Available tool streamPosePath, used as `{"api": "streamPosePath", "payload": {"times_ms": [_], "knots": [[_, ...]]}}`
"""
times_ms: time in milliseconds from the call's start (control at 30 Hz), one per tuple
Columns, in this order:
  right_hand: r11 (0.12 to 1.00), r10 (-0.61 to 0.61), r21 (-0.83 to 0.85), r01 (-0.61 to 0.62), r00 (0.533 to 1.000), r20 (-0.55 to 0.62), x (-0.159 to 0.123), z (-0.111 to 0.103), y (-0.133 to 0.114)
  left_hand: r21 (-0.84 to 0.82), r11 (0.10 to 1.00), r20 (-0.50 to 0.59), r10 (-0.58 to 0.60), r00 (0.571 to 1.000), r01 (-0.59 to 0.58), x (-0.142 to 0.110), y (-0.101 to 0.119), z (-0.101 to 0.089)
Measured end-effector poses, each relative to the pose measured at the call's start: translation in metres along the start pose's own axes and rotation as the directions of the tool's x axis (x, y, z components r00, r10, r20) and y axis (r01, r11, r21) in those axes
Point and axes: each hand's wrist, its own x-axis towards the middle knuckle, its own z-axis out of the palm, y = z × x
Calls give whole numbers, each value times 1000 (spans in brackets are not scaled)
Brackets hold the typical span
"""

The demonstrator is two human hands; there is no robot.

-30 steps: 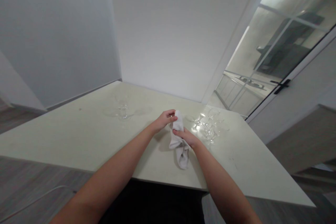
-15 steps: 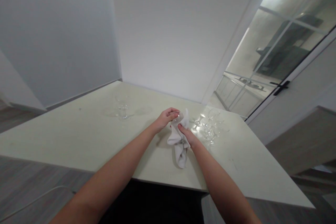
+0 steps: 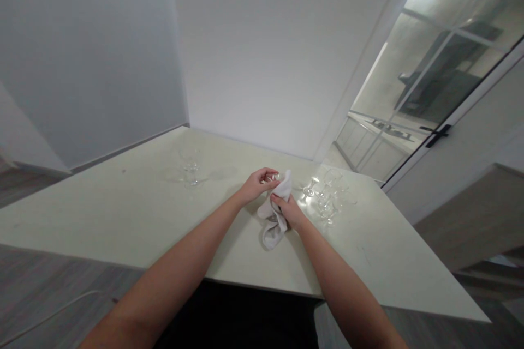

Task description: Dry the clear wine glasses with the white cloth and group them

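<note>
Over the middle of the table, my left hand (image 3: 257, 186) is closed around a clear glass (image 3: 275, 177), of which only the upper part shows between my fingers. My right hand (image 3: 290, 210) grips a white cloth (image 3: 273, 229) and presses it against the glass. The cloth's lower end hangs in loose folds, and its top rises past my fingers. The rest of the glass is hidden by the cloth and my hands. Just right of my right hand, several clear stemmed glasses (image 3: 327, 204) stand or lie close together; their outlines overlap.
A clear stemmed glass (image 3: 191, 166) stands upright on the left part of the pale table (image 3: 123, 212). Behind the table is a white wall (image 3: 254, 65). At the right is a glazed door with a black handle (image 3: 437, 135).
The cloth has shifted and folded differently around the glass, its hanging end moving left and up. My right hand has moved slightly left. The other glasses stay in place.
</note>
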Motion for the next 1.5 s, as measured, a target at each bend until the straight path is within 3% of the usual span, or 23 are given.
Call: {"api": "streamPosePath", "payload": {"times_ms": [300, 500, 667, 833, 1000, 1167, 1500], "knots": [[999, -39, 30, 38, 999, 28, -1, 2, -2, -213, 976, 51, -31, 998, 41, -1, 0, 2], [979, -95, -182, 91, 995, -12, 0, 2, -1, -91, 996, -50, -26, 998, 22, 0, 0, 2], [974, -105, -203, 102, 994, -5, 0, 2, -2, -203, 979, 55, -6, 998, 17, 0, -1, 0], [970, -121, -213, 120, 993, 9, 0, 2, -2, -121, 992, -62, -25, 998, 18, 1, -2, 1], [965, -89, -248, 81, 996, -19, -1, 2, -3, -242, 968, 16, -71, 997, 72, 2, -3, -4], [974, -88, -209, 87, 996, 1, -1, 3, -2, -236, 967, 25, -87, 996, 90, 2, -4, -6], [959, -132, -247, 135, 991, 32, -1, 2, -4, -97, 994, 63, 52, 997, -46, 1, -7, -2]]}}
